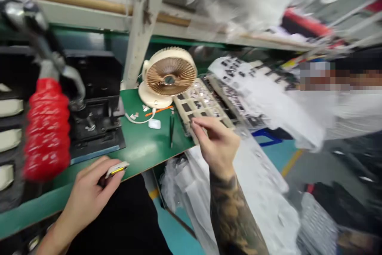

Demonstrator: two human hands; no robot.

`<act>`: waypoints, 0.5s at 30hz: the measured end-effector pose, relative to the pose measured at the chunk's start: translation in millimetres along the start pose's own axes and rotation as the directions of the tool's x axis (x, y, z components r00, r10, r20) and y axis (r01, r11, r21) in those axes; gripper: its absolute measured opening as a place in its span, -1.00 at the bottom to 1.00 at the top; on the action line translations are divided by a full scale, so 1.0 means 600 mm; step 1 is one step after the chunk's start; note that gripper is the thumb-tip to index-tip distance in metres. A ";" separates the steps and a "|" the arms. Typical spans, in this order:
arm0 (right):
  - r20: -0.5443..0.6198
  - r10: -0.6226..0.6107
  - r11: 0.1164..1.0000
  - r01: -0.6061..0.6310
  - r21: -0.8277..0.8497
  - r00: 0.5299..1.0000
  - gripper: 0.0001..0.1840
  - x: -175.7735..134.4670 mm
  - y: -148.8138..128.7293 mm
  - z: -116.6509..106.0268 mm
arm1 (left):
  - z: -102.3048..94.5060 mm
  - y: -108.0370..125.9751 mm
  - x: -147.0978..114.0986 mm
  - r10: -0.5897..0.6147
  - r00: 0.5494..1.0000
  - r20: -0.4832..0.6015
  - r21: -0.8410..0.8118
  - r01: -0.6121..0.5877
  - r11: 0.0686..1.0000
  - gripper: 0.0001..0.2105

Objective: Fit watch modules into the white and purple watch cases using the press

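Near the front edge of the green workbench (143,147), my left hand (92,185) is closed around a small flat white piece (117,167) with a yellow strip along its side. I cannot make out its exact kind. My right hand (219,145) is raised by the compartment tray (182,108), thumb and forefinger pinched together. Whatever sits between those fingertips is too small to name. Dark tweezers (172,129) lie on the bench between the hands, beside a small white rounded case (154,124).
A toggle press with a red grip (47,131) and black fixture (92,123) stands at left. Behind are a cream fan (170,76) and an orange stick (159,111). White sheeting (253,92) with small dark parts spreads right; another person (355,108) is at far right.
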State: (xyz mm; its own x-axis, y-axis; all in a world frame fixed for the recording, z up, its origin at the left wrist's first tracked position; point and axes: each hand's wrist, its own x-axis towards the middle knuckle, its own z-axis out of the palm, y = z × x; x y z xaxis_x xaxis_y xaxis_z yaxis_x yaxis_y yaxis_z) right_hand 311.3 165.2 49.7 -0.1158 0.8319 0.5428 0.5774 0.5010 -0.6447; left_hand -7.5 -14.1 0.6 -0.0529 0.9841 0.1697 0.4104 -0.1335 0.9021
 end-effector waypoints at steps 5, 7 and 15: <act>0.158 0.025 0.833 -0.108 0.543 0.987 -0.78 -0.125 -0.131 0.128 | -0.008 0.019 0.016 -0.040 0.996 0.075 -0.014 0.041 0.999 -0.84; 0.217 -0.021 0.776 -0.121 0.619 0.976 -0.72 -0.142 -0.151 0.166 | -0.010 0.025 0.019 -0.036 0.996 0.077 -0.016 0.037 0.999 -0.85; 0.378 -0.264 0.836 0.015 0.549 0.888 -0.61 -0.122 -0.149 0.169 | -0.010 0.031 0.016 -0.056 0.997 0.054 -0.075 0.060 0.995 -0.78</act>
State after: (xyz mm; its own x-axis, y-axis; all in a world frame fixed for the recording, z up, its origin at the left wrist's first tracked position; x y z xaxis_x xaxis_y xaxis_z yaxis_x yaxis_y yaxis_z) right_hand 186.2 83.7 13.2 -0.5604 0.6961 0.4488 0.0375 0.5626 -0.8259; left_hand -5.8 -7.5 21.3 -0.0263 0.9950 0.0966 0.3375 -0.0822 0.9378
